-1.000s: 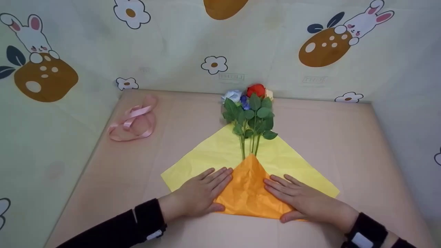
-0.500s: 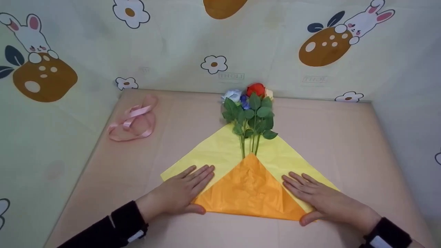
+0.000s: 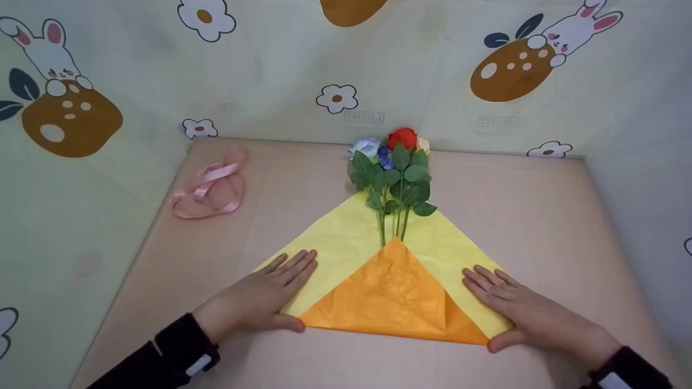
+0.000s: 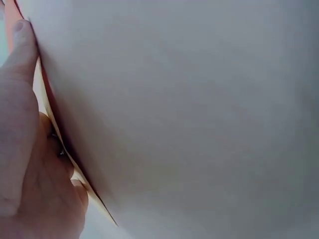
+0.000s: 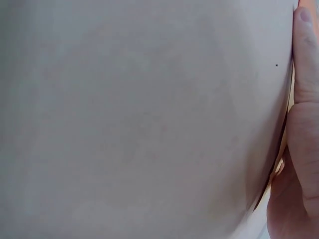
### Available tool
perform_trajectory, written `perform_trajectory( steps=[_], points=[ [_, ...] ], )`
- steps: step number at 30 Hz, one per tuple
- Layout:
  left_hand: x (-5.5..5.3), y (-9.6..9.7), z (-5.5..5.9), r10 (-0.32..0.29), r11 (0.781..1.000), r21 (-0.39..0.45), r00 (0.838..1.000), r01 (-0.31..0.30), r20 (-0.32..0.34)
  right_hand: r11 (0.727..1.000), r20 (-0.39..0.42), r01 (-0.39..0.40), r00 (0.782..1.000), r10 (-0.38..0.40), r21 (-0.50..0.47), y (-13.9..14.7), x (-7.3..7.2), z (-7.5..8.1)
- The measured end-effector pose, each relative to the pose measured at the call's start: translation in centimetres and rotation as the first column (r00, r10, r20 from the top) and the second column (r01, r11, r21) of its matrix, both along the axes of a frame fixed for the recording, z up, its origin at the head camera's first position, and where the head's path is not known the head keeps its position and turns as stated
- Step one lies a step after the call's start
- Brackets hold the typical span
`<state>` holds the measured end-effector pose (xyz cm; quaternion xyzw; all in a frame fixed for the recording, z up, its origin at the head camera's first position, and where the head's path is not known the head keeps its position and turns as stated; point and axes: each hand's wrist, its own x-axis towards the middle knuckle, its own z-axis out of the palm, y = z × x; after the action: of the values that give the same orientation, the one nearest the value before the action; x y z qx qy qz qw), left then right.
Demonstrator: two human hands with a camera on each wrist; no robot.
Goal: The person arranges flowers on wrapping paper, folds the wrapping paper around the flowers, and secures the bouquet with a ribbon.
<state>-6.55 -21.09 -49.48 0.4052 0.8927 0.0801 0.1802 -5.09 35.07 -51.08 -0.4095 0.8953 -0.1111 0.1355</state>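
A sheet of wrapping paper, yellow inside [image 3: 335, 237] and orange outside [image 3: 397, 297], lies on the table with its near corner folded up into an orange triangle. Artificial roses [image 3: 403, 139] in red, light blue and cream, with a dark blue bloom, lie on it, heads toward the back wall. The fold covers their lower stems. My left hand [image 3: 265, 297] rests flat on the yellow left part, thumb at the fold's left corner. On the right, my right hand [image 3: 519, 308] lies with straight fingers on the paper, thumb at the opposite corner. Both wrist views show thumbs along the paper's edge.
A loosely coiled pink ribbon [image 3: 211, 189] lies at the back left of the pinkish table [image 3: 303, 167]. Behind and beside the table stand pale walls [image 3: 270, 65] printed with rabbits, flowers and brown fruit.
Both hands have slid outward from the orange fold's middle toward its two corners, left hand leftward and right hand rightward. More of the fold shows now; flowers and ribbon stay put.
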Motion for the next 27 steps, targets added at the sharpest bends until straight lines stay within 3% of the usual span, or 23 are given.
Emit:
perform_trajectory(
  steps=[4,9,11,13,15,17,19,22,27],
  points=[
    [-0.1,0.1,0.3,0.008,1.000,0.001,1.000,-0.008,0.014,1.000,-0.025,-0.005,1.000,0.005,-0.012,-0.1,0.1,0.4],
    [-0.3,0.7,1.0,0.017,1.000,-0.016,0.998,-0.016,0.059,0.996,0.156,0.085,0.984,-0.081,-0.014,-1.4,0.3,2.9],
    [-0.5,1.4,1.4,0.009,1.000,-0.019,0.998,-0.008,0.063,0.994,0.192,0.102,0.977,-0.093,-0.033,-2.4,0.5,4.3],
    [-0.5,2.5,1.8,-0.015,1.000,-0.017,0.999,0.016,0.039,0.996,0.157,0.074,0.985,-0.066,-0.047,-3.8,0.8,5.5],
    [-0.4,4.1,2.2,-0.048,0.999,0.001,0.999,0.048,0.004,0.999,0.058,0.000,0.998,0.003,-0.050,-5.5,1.0,6.4],
    [-0.1,5.7,2.3,-0.097,0.995,0.013,0.994,0.098,-0.056,0.996,-0.036,-0.083,0.996,0.082,-0.034,-7.3,1.2,6.8],
    [0.3,7.4,2.1,-0.151,0.988,0.017,0.984,0.153,-0.099,0.988,-0.095,-0.154,0.984,0.152,-0.011,-9.0,1.4,6.8],
    [0.7,9.3,1.3,-0.220,0.975,-0.019,0.965,0.220,-0.139,0.977,-0.098,-0.213,0.972,0.213,0.008,-10.9,1.3,5.7],
    [0.8,10.8,0.0,-0.277,0.958,-0.121,0.947,0.260,-0.160,0.968,-0.119,-0.250,0.960,0.252,0.035,-12.4,0.3,2.7]
  ],
)
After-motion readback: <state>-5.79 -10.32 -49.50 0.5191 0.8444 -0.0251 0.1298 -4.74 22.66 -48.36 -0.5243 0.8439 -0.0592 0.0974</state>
